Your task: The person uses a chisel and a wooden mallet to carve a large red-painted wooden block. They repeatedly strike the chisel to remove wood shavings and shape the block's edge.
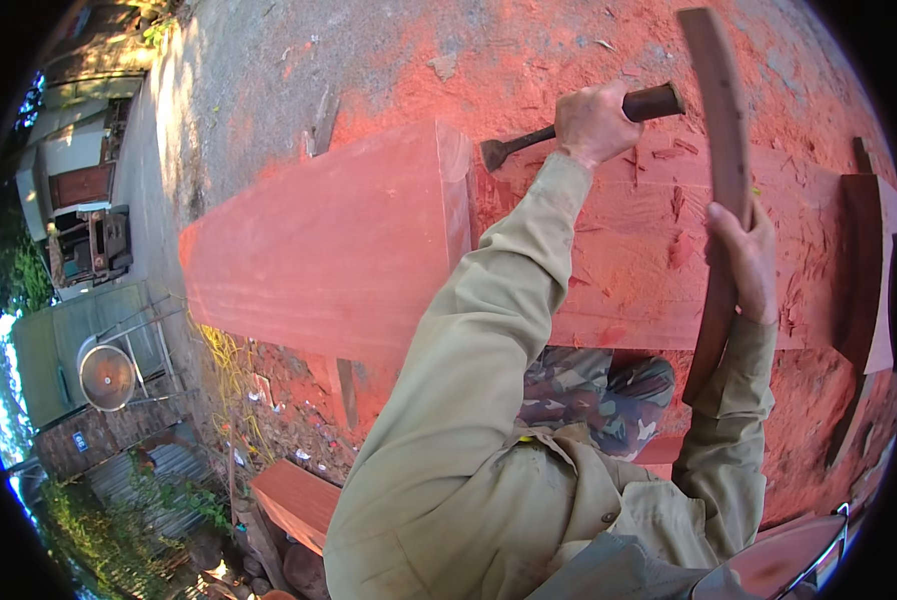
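Holds chisel (528, 141) in L hand (593, 125), w/ fingers curled right round the dark handle, no gap showing. Points flared blade end left, handle butt right. Sits nr far edge of red timber (318, 240), w/ blade just beside the step where raised L part drops to lower face (618, 280). Can't tell if blade touches wood.

Grips curved wooden bar (725, 120) in R hand (753, 260), w/ thumb across front & other fingers mostly hidden behind. Stands bar roughly crosswise to timber, from beyond far edge to past nr edge, by R forearm. Passes close to handle butt, w/ small gap btwn as seen from above.

Runs timber L to R across view, w/ smooth raised part at L. Carries reddish chips (680, 250) & dust over lower face, esp. around & right of L hand. At R end, rises again in darker-sided block (873, 270). Against nr edge, approx mid-length: camo trousers (598, 395), below khaki sleeve (498, 270) of L arm.

Around timber: ground (268, 60), grey at upper L, red w/ dust beyond far edge. Off nr edge, toward L end: tangled yellow cord (223, 350), plus separate red wood piece (298, 500) lower down. Further out L: round rust-brown disc (106, 378) in pale rim on metal frame, w/ corrugated sheet (148, 500) below.
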Demonstrator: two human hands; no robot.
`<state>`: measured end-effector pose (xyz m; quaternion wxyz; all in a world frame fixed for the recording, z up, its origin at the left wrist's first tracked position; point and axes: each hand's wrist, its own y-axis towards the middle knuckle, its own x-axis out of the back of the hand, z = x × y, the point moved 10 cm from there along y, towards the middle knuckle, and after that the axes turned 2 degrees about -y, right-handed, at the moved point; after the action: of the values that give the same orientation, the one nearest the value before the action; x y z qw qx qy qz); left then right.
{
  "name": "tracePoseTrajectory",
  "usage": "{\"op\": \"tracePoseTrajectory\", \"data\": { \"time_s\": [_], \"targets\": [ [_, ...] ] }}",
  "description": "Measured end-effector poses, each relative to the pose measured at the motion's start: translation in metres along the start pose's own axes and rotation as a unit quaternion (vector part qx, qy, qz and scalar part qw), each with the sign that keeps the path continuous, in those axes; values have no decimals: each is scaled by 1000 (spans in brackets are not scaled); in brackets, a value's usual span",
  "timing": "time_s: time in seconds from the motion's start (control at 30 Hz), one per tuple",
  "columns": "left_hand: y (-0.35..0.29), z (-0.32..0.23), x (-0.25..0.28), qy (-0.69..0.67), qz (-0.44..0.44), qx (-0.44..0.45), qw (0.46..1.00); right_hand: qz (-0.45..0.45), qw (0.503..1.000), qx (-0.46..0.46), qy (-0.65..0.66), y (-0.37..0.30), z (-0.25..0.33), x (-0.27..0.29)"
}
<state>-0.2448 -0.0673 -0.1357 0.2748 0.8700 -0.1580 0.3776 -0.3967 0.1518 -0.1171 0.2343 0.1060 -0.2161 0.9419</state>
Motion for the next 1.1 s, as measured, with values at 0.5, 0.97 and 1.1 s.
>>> {"op": "tracePoseTrajectory", "data": {
  "time_s": [0.5,0.97,1.1],
  "targets": [
    [-9,8,-2,12,23,3,1000,-25,987,-9,157,-2,-3,5],
    [-71,-110,59,-13,31,-10,999,-8,984,-86,153,-48,-97,-3],
    [-70,-122,32,-97,82,-69,989,-33,980,-100,167,-66,-102,-5]
  ]
}}
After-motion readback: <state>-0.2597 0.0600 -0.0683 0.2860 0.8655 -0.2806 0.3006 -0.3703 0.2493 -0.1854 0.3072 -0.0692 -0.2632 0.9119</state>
